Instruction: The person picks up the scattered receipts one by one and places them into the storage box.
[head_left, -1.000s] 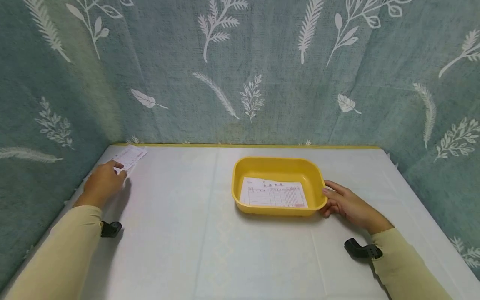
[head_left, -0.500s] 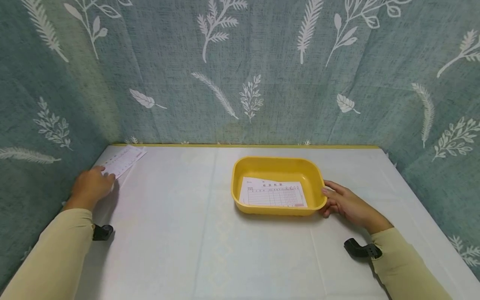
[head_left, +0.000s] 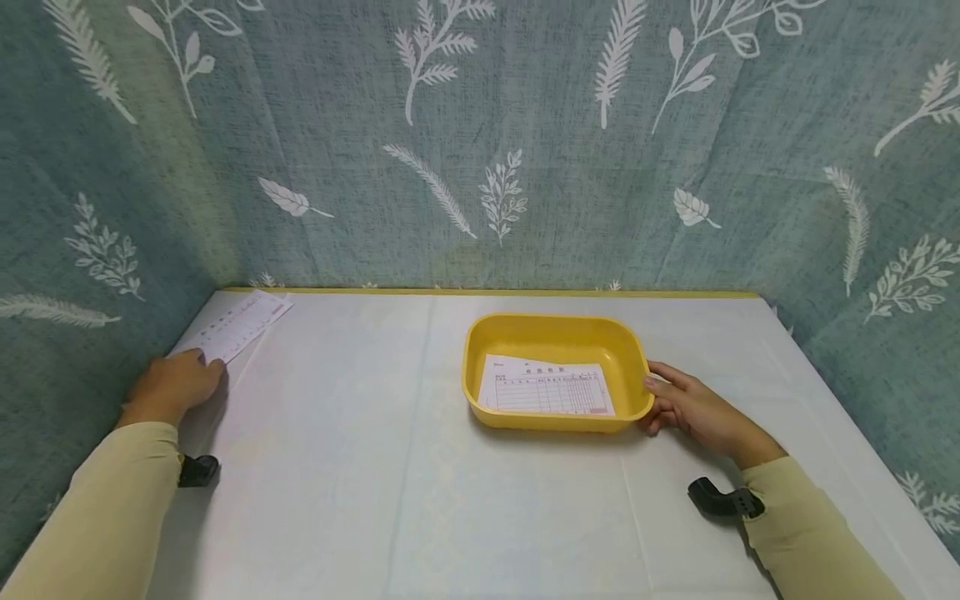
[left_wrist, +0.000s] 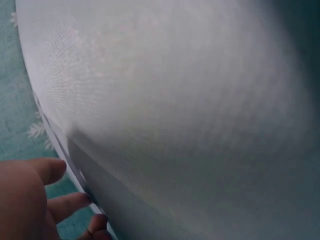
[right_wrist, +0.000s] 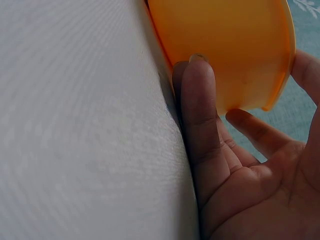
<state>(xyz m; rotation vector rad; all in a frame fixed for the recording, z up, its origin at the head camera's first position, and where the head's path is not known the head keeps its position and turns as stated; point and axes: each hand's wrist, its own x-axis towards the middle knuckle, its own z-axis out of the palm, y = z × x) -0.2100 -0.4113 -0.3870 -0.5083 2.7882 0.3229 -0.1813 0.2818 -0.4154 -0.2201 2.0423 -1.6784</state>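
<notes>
At the back left of the table lies a printed paper slip (head_left: 240,329), with a second sheet's edge showing beneath it. My left hand (head_left: 171,385) is at its near end. In the left wrist view the fingers (left_wrist: 67,206) are spread and touch down at the paper's edge; no grip shows. A yellow plastic tray (head_left: 555,422) stands right of centre and holds a printed receipt form (head_left: 543,387). My right hand (head_left: 701,412) holds the tray's right end, thumb at the rim and other fingers (right_wrist: 199,95) against and below its side.
A white cloth (head_left: 337,467) covers the table. Green leaf-patterned fabric (head_left: 337,125) rises behind it and along both sides. A yellow strip (head_left: 360,291) runs along the back edge. Black wrist devices (head_left: 198,471) sit on both sleeves.
My left hand has slid toward the near left along the slip, uncovering more of it, while the slip's far end has stayed put. The right hand and tray have not moved.
</notes>
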